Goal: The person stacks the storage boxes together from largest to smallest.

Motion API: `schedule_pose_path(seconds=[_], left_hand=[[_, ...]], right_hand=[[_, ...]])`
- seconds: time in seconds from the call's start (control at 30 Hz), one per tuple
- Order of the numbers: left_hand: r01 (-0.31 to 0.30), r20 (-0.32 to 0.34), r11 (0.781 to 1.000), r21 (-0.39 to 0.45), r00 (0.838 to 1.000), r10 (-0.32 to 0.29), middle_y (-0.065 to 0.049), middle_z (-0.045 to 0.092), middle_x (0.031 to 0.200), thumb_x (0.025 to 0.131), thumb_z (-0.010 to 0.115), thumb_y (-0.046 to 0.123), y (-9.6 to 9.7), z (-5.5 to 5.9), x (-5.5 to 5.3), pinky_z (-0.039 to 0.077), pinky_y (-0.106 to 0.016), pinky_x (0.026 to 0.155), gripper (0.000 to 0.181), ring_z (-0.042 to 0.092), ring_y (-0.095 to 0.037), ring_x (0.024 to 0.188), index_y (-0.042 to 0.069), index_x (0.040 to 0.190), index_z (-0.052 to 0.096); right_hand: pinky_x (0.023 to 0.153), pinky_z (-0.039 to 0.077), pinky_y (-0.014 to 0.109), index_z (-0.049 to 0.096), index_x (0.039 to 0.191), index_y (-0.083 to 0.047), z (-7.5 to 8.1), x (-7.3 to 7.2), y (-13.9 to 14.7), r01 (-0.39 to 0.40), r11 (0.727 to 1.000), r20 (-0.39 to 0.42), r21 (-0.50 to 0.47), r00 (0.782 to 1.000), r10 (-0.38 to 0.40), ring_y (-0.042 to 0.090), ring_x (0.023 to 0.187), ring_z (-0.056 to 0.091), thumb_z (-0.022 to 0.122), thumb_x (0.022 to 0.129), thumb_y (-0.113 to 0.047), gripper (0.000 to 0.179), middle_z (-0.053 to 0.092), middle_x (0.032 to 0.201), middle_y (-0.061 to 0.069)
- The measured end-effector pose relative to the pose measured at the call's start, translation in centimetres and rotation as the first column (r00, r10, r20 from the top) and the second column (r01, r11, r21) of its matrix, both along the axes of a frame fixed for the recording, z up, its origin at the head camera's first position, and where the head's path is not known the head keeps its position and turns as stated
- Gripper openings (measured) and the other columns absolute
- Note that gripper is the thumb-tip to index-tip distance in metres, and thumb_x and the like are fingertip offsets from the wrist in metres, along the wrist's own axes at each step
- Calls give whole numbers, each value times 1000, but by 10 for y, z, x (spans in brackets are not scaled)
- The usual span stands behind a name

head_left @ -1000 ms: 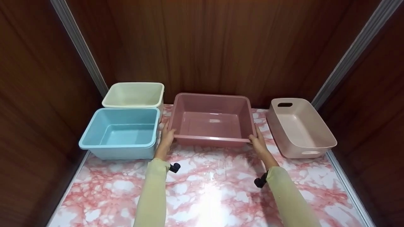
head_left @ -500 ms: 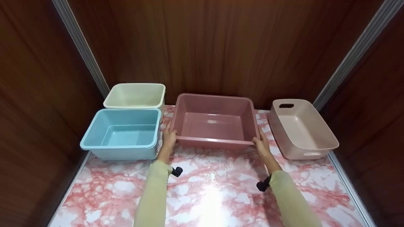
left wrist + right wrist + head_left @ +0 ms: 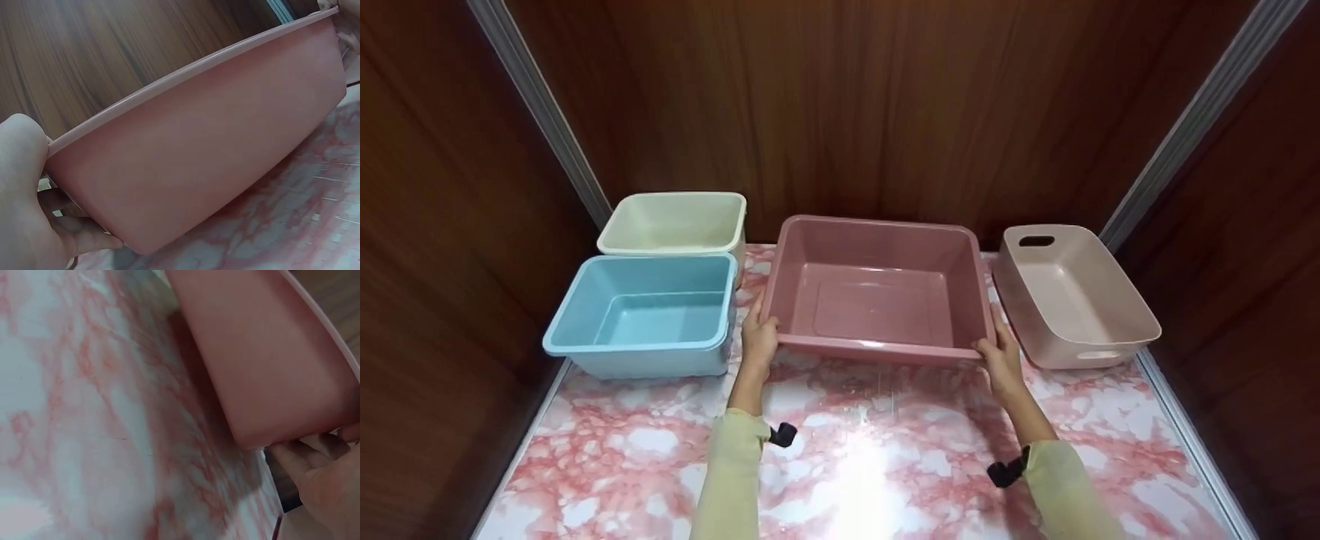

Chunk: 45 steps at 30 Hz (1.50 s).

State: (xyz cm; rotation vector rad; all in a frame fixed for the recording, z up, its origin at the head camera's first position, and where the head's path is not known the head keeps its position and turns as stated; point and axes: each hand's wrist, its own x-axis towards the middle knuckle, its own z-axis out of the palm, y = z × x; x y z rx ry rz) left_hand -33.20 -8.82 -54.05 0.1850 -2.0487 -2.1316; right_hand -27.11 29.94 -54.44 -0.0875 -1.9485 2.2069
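Between both hands is a dusty-pink rectangular plastic basin [image 3: 877, 300], with nothing visible inside. My left hand [image 3: 760, 341] grips its near left corner, the thumb at the rim and the fingers along the outer side wall [image 3: 129, 185]. At the near right corner my right hand [image 3: 1001, 360] holds it the same way, thumb by the rim. In the right wrist view, fingers [image 3: 298, 458] reach the basin's lower corner, and a dark shadow lies on the surface beside it. Whether its far bottom edge touches the table is hidden.
A blue basin [image 3: 652, 364] stands at the left, with a cream basin [image 3: 675, 225] behind it. A beige basket with handle holes [image 3: 1039, 322] is at the right. Wooden panels [image 3: 855, 105] enclose the pink-and-white marbled tabletop [image 3: 645, 465] at the back and sides.
The pink basin has come nearer and shifted slightly right, looking larger in the head view. Both hands have moved with it, keeping their grip; the other containers stay in place.
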Motion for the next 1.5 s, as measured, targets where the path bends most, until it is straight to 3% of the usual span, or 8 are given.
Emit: schedule_pose_path(seconds=[0.17, 0.43, 0.53, 0.8, 0.97, 1.2, 1.33, 1.5], left_hand=[[-1, -38, 1000, 2, 999, 1, -12, 34, 153, 83, 43, -9, -2, -9, 14, 27, -42, 110, 70, 32, -27, 137, 9, 150, 36], [-41, -65, 998, -56, 997, 37, -17, 37, 150, 80, 44, -10, -3, -22, 31, 29, -45, 109, 70, 34, -30, 136, 6, 149, 39], [-23, -69, 998, -63, 997, 19, -19, 37, 150, 81, 45, -11, -5, -14, 36, 28, -46, 109, 69, 33, -32, 137, 3, 148, 38], [-55, -52, 996, -70, 997, 52, -19, 39, 148, 80, 46, -9, -3, -34, 28, 30, -45, 108, 70, 37, -31, 134, 6, 148, 40], [-55, -40, 995, -87, 998, 51, -18, 40, 148, 81, 46, -8, 0, -40, 28, 31, -46, 107, 69, 37, -31, 133, 7, 148, 40], [-4, -69, 998, -56, 998, 0, -19, 37, 150, 85, 44, -6, 7, -39, 20, 29, -46, 109, 67, 36, -34, 135, 6, 150, 35], [-4, -82, 999, -50, 997, 0, -21, 37, 149, 86, 43, -6, 7, -39, 23, 29, -47, 109, 65, 36, -35, 134, 4, 150, 34], [-11, -63, 999, -33, 998, 9, -23, 37, 149, 88, 43, -6, 3, -42, 28, 28, -49, 109, 63, 36, -37, 134, 1, 150, 33]], right_hand=[[74, 51, 24, 23, 155, -25, -1, 13, -1, -8, 1000, 6, -4, 1000, 8, 32, 120, 38, 42, 84, 12, 82, 22, 156, 11], [78, 50, 24, 23, 155, -19, -8, 25, 1, -18, 1000, 17, -1, 1000, 18, 30, 123, 36, 42, 84, 14, 81, 7, 162, 3], [83, 49, 26, 23, 155, -21, -10, 25, 2, -21, 1000, 22, 1, 1000, 21, 29, 124, 36, 43, 85, 13, 81, 8, 162, 0], [72, 50, 26, 26, 155, -21, -17, 17, 4, -2, 1000, 82, 10, 997, 2, 25, 109, 47, 45, 84, 10, 79, 24, 155, 11], [74, 50, 24, 27, 154, -17, -25, 15, 5, 28, 999, 59, 36, 998, -30, 22, 96, 52, 42, 85, 12, 76, 34, 146, 18], [97, 36, 28, 32, 152, -12, -27, 10, 5, 157, 959, -10, 237, 987, -159, 24, 126, 37, 44, 84, 6, 71, 29, 155, 13], [110, 26, 40, 32, 151, -8, -26, 9, 3, 181, 955, 7, 235, 982, -187, 29, 136, 30, 42, 86, 8, 68, 28, 155, 15], [111, 24, 47, 31, 150, -1, -28, 10, -3, 183, 944, 9, 276, 981, -193, 36, 136, 30, 41, 86, 9, 66, 29, 152, 23]])
